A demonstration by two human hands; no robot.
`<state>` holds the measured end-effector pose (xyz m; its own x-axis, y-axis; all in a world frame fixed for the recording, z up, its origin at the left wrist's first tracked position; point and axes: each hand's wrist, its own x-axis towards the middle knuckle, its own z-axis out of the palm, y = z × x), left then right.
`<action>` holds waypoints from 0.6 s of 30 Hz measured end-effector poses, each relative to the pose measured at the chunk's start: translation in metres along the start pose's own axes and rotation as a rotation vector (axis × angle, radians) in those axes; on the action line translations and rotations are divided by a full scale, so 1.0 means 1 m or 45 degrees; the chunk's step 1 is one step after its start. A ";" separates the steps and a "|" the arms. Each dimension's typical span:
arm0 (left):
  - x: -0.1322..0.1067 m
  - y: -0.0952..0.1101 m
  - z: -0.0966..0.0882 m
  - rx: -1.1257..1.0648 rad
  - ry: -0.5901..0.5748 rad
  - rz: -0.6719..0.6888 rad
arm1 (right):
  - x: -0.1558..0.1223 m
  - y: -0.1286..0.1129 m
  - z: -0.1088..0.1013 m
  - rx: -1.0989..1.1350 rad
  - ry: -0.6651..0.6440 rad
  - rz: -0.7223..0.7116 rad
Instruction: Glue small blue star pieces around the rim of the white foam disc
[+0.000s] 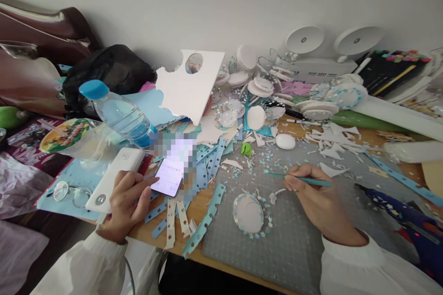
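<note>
My left hand (128, 196) is over a lit smartphone (168, 179), its index finger stretched onto the screen and its thumb apart. Pinched in the fingers of my right hand (316, 200) is a thin teal pointed tool (320, 182), its tip pointing left above a grey cutting mat (273, 258). Below that tip lies a white oval disc (248, 213) edged with small blue and cream stars. Loose stars are scattered over the mat, beside a green piece (246, 149) and a glossy white oval (285, 141).
A power bank (119, 175), glasses (71, 193) and a water bottle (119, 113) stand or lie at left. Star-punched paper strips (206, 221) overlap the mat's left edge. At right lies a dark blue glue gun (411, 228). Several white ovals (256, 117) and paper scraps crowd the back.
</note>
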<state>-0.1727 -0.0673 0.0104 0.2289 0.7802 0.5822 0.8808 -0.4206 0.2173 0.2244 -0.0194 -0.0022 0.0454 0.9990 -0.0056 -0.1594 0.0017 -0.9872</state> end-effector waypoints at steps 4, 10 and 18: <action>-0.002 -0.003 0.003 -0.018 -0.046 0.022 | 0.001 0.001 -0.001 0.002 0.004 -0.003; -0.004 -0.004 0.003 -0.022 -0.056 -0.009 | 0.002 0.000 -0.001 0.001 -0.039 -0.012; -0.002 -0.007 0.008 0.041 -0.129 -0.031 | 0.000 0.002 -0.003 0.010 -0.034 -0.018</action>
<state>-0.1759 -0.0622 0.0018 0.2462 0.8335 0.4946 0.8992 -0.3869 0.2044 0.2270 -0.0197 -0.0046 0.0216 0.9997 0.0129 -0.1666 0.0163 -0.9859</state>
